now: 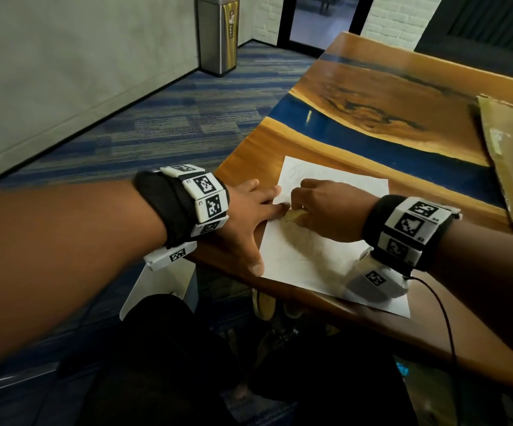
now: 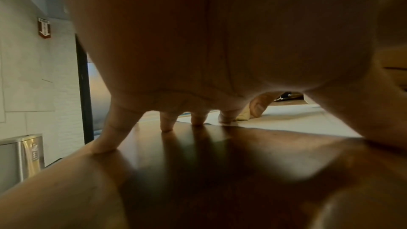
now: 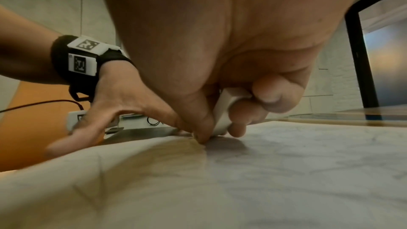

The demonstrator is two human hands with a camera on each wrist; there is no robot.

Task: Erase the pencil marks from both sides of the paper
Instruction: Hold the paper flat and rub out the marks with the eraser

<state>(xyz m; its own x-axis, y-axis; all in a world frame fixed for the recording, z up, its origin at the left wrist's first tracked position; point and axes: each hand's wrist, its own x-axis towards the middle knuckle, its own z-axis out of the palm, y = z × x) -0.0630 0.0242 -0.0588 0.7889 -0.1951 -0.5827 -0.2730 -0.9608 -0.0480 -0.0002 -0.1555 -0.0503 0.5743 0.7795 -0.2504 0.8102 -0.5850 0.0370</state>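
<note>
Rubbing at the paper's left edge

Pinching a white eraser (image 3: 222, 111), the right hand (image 1: 329, 207) presses it onto the paper (image 1: 310, 259) lying on the table's (image 1: 372, 87) near end. Left hand (image 1: 246, 216), fingers spread flat, pins the sheet's left edge.

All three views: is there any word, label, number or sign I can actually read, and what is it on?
No text reads clearly.
Red wall sign: white lettering, too blurred to read.
Steel trash bin: label on its front, too small to read.
Square black-and-white coded tags on the left wristband and right wristband: patterns only; tiny characters beside them are illegible.
White paper sheet: faint pencil marks, no legible words.
</note>
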